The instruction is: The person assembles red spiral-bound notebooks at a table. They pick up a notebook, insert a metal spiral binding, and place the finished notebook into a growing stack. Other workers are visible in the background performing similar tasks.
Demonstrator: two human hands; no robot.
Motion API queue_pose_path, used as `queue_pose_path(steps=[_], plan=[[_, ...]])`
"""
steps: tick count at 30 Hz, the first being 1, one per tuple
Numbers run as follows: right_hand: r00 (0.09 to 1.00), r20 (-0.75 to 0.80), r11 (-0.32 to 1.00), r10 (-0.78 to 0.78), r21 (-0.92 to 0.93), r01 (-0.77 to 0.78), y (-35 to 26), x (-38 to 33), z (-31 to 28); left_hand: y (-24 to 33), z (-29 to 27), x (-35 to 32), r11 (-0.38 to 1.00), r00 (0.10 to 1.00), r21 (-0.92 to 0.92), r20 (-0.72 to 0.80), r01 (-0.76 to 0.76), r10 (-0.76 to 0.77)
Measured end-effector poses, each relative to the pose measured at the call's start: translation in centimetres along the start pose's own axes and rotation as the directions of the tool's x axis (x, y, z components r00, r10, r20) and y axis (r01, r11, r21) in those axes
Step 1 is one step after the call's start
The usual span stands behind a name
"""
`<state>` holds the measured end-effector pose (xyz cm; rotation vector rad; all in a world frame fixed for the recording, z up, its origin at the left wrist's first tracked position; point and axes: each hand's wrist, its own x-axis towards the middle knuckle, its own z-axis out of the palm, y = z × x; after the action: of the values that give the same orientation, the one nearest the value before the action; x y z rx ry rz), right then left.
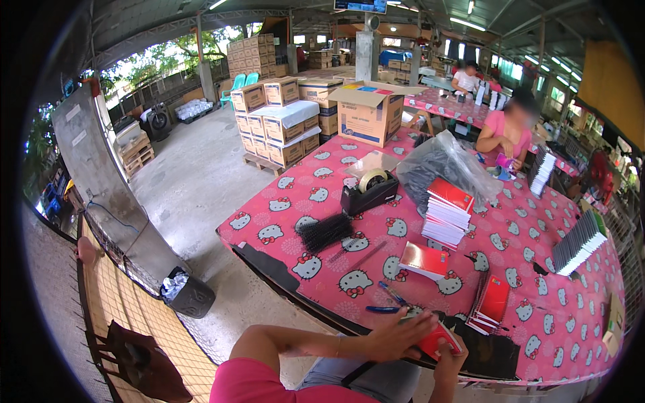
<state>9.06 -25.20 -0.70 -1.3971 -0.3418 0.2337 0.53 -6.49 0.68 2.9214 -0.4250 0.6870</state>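
A long worktop (537,316) is carrying the goods under a pink cloth printed with cartoon cat faces. At its far end an open cardboard box (368,114) is standing, and beside it a clear plastic bag (440,164) is slumping with dark contents. A stack of red-covered notebooks (446,213) is sitting near the middle, a black tape dispenser (368,191) to its left, and a bundle of black binding combs (324,232) is lying nearer the edge. A single red notebook (424,260) is lying flat ahead of the hands, with a tilted pile of red notebooks (489,305) to its right. A second person in a pink top (500,131) is working across the worktop (face not described). At the near edge the left hand (398,336) is pressing flat, fingers spread, on a small red booklet (440,339); the right hand (449,359) is closing its grip on the booklet's lower edge from beneath. A blue pen (384,309) is lying just left of the hands.
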Motion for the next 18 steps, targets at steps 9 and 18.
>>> queue_pose_path(steps=[9,18], plan=[[1.0,-0.023,0.994,-0.004,-0.108,0.001,-2.3,-0.3,1.3,0.1,-0.1,0.6,0.997,1.0,-0.08,0.028,0.002,0.0],[1.0,-0.015,0.999,0.012,-0.053,-0.012,0.6,-0.3,0.9,1.3,1.0,-0.2,0.991,0.98,-0.129,-0.201,-0.037,0.01]])
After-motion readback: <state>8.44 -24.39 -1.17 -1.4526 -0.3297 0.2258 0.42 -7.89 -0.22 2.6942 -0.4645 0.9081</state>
